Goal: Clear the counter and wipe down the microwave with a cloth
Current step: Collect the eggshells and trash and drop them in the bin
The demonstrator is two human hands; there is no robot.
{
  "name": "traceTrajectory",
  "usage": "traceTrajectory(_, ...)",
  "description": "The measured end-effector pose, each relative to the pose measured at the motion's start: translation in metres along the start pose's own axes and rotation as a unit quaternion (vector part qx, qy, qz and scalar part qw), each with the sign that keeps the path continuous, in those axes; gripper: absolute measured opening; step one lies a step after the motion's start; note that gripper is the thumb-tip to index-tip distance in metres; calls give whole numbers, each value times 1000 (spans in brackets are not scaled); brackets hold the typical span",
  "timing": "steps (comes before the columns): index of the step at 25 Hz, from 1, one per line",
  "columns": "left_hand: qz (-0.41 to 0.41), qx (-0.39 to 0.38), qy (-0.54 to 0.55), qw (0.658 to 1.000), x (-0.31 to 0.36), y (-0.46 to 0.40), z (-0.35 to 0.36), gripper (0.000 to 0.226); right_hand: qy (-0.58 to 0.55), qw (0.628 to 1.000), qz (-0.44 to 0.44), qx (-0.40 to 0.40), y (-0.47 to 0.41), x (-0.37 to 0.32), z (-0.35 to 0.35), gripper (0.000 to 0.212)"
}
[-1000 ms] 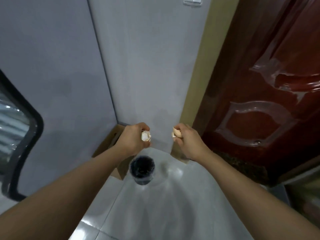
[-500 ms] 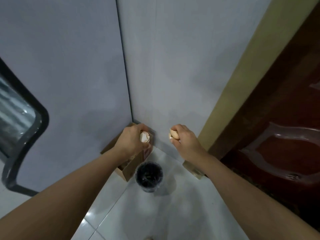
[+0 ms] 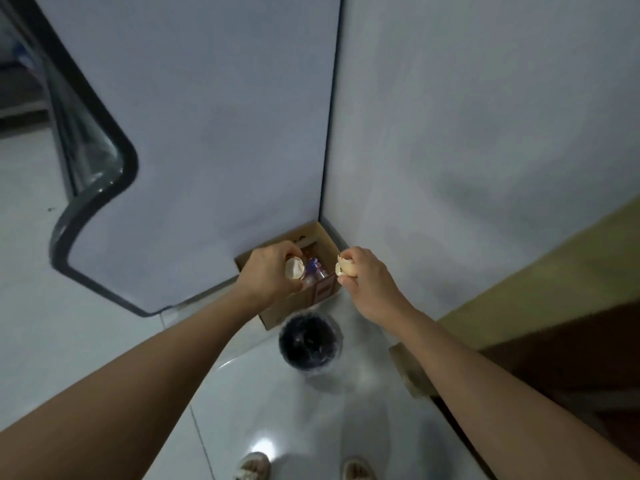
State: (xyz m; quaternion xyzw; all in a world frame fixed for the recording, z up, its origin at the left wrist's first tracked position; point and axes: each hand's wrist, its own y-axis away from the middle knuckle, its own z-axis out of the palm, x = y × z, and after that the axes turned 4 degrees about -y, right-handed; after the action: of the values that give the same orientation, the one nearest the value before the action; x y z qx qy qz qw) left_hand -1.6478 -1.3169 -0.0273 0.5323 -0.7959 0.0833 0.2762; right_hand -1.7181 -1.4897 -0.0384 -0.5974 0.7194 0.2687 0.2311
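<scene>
My left hand (image 3: pixel 268 273) grips a pale, broken eggshell piece (image 3: pixel 294 267). A second eggshell piece (image 3: pixel 343 266) is pinched in my right hand (image 3: pixel 367 278). Both hands are stretched out in front of me, a little beyond and above a small round bin with a dark liner (image 3: pixel 309 342) that stands on the floor. The left hand hangs over an open cardboard box (image 3: pixel 304 299) in the wall corner. No counter, microwave or cloth is in view.
The cardboard box holds bottles (image 3: pixel 315 270). Grey walls meet at the corner behind it. A dark-framed glass panel (image 3: pixel 86 143) is at the left, and a dark wooden door (image 3: pixel 568 358) with a tan frame at the right. My feet (image 3: pixel 252 465) stand on glossy white tiles.
The view has swung left and tilted down, so the door slid to the right edge and my feet appeared. Both hands still hold the shells and sit closer to the box and bin.
</scene>
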Motion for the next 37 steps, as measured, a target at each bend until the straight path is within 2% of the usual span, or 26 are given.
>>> traceTrajectory(5, -102, 34, 10, 994, -2, 8, 61, 50, -22, 996, -42, -74, -17, 52, 20, 33)
traceTrajectory(12, -160, 37, 27, 986, -39, -3, 156, 52, -24, 992, -65, -109, -35, 124, 91, 30)
traceTrajectory(29, -150, 56, -4, 987, -246, -83, 458, 51, 28, 991, -58, -120, -96, 345, 374, 35)
traceTrajectory(37, -125, 40, -46, 990, -305, -121, 533, 55, 72, 983, -39, -161, -123, 402, 454, 37)
